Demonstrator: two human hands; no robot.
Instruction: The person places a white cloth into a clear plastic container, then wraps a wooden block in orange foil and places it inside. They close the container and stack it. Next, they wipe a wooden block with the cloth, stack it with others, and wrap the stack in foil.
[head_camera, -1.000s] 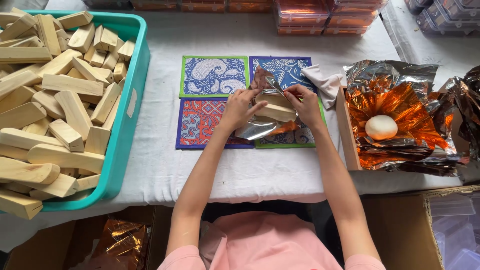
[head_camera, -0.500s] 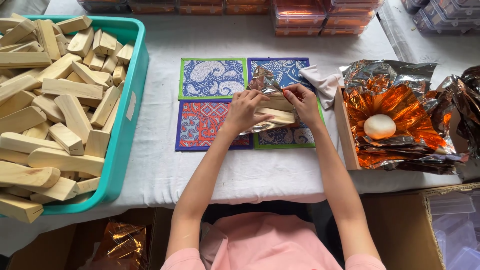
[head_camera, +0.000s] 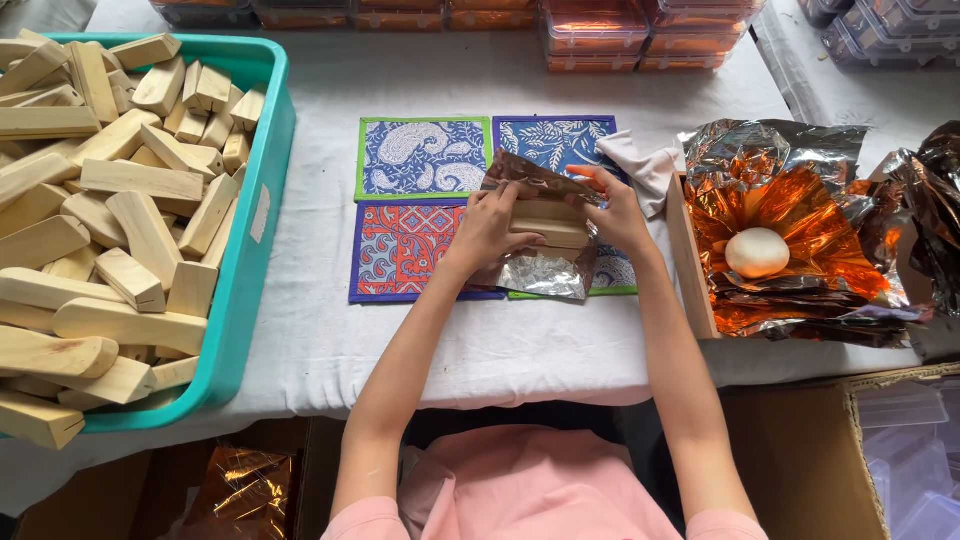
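Your left hand (head_camera: 492, 228) & right hand (head_camera: 612, 210) both pinch silver foil sheet (head_camera: 548, 268) around wooden block (head_camera: 549, 224), over patterned mats (head_camera: 420, 160).

A desk (head_camera: 420, 340) covered with a white cloth carries everything. At its left edge stands a teal tub (head_camera: 262, 190) heaped with pale wooden blocks (head_camera: 110, 210). In the middle lie four patterned mats (head_camera: 420, 205) set edge to edge in a square. Just right of them sits a crumpled white rag (head_camera: 645, 165), and beside that a wooden tray (head_camera: 692, 260) lined with orange and silver foil. Clear lidded boxes (head_camera: 600, 30) line the far edge.
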